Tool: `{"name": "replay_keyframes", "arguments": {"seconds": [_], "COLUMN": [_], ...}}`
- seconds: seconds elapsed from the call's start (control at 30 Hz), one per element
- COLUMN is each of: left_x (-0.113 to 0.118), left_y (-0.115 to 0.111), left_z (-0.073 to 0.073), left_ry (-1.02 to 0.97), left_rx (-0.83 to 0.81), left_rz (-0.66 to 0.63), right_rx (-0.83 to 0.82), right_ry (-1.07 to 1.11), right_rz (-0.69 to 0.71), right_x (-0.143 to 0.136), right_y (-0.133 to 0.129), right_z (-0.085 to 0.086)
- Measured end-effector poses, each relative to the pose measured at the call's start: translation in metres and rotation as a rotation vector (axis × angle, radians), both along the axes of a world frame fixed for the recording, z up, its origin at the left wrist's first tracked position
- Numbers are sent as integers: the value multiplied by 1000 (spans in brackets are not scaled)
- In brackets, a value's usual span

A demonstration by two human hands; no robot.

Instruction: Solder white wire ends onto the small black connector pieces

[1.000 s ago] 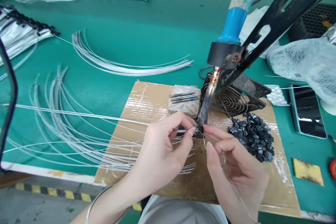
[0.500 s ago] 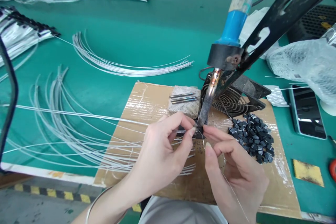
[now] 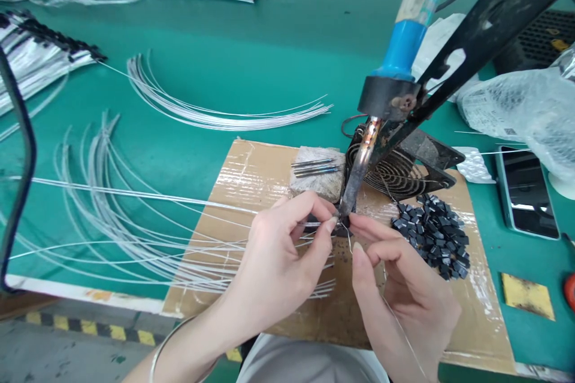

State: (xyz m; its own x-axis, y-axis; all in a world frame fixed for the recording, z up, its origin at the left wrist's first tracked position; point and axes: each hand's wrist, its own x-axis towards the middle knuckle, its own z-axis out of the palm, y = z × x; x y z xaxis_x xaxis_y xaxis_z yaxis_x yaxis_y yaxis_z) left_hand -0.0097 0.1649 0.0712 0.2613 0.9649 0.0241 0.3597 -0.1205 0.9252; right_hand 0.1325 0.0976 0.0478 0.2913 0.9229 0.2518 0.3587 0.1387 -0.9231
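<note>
My left hand (image 3: 283,257) is closed in a pinch on thin white wires (image 3: 148,192) that trail off to the left. Its fingertips are at the tip of a soldering iron (image 3: 356,173), which has a blue handle and slants down from a black bracket (image 3: 485,36). The wire ends are too small to make out there. My right hand (image 3: 404,293) pinches a thin silvery solder wire (image 3: 349,239), whose bent end reaches the iron's tip; the rest runs across the palm.
A cardboard sheet (image 3: 485,323) lies under the work. On it are a small block (image 3: 314,188) with metal rods, a black fan (image 3: 404,161) and a heap of small black pieces (image 3: 433,239). Loose white wires (image 3: 103,161) spread leftward. A phone (image 3: 527,191) and yellow sponge (image 3: 527,296) lie right.
Both hands keep their grips and stay by the iron's tip. The whole view has shifted very slightly; nothing else visibly differs.
</note>
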Motion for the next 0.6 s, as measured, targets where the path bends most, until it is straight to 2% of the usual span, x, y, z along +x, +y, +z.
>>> {"name": "replay_keyframes", "arguments": {"seconds": [0.6], "left_x": [-1], "left_y": [1], "left_z": [-1], "left_ry": [7], "left_rx": [17], "left_rz": [-7], "right_rx": [13], "right_ry": [22], "right_rz": [-35], "right_x": [-2], "right_y": [0], "right_z": [0]}}
